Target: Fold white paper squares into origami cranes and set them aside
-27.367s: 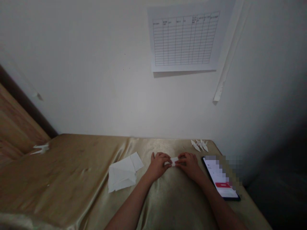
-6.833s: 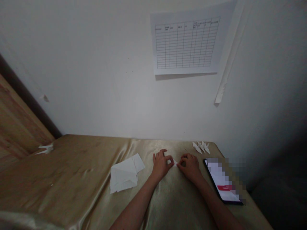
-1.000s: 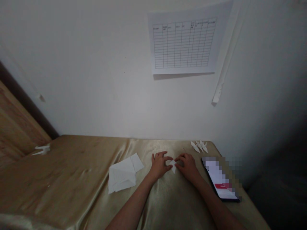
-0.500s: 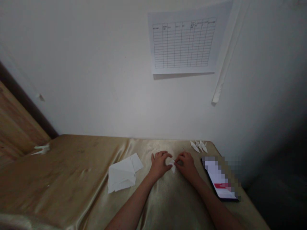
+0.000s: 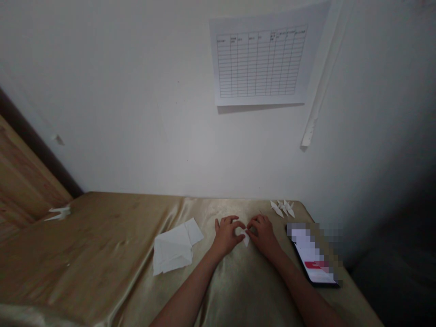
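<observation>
A small piece of folded white paper (image 5: 246, 240), with a pointed lower end, is between my two hands just above the cloth. My left hand (image 5: 227, 235) grips its left side between thumb and curled forefinger. From the other side my right hand (image 5: 262, 231) pinches its upper right edge. The fingertips of both hands nearly meet and cover the top of the paper. Left of my hands lies a loose stack of white paper sheets (image 5: 173, 247). Several folded paper cranes (image 5: 282, 208) rest at the table's back right corner.
A phone (image 5: 311, 259) with a lit, partly blurred screen lies right of my right arm. Gold satin cloth (image 5: 102, 245) covers the table. A white wall (image 5: 136, 113) with a printed chart (image 5: 260, 63) rises behind. White scraps (image 5: 59, 212) lie far left.
My right hand has shifted slightly left, its fingertips now closer to those of my left hand over the paper. The left hand has barely moved.
</observation>
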A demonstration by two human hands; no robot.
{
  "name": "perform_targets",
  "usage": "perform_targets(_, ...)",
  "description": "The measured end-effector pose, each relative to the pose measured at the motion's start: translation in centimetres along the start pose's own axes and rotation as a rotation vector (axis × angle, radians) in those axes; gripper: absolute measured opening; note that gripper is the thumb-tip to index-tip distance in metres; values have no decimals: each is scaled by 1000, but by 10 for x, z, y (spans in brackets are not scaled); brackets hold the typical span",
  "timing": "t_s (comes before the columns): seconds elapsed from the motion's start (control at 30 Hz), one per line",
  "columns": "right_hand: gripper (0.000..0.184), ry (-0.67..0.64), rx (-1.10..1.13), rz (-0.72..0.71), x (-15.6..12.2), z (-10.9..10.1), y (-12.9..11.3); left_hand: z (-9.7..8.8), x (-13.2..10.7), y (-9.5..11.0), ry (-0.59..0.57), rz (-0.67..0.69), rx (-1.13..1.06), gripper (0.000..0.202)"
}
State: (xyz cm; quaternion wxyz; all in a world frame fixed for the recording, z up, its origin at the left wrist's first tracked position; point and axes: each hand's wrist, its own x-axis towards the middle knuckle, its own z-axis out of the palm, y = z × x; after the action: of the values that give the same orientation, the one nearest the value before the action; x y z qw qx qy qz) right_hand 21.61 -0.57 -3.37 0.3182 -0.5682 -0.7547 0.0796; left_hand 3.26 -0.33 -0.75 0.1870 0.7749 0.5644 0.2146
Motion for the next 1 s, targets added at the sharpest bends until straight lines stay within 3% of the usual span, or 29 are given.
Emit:
perform_targets(0.23,12,16,-28,-50,-1,-3,-2,1,-3,-1,-46,19,43,49)
perform_targets(0.67,12,-97,28,-12,-7,-15,9,3,-5,0,-41,24,62,36)
perform_targets(1.0,14,-135,26,-29,-8,-19,8,-3,-11,7,-39,63,124,38)
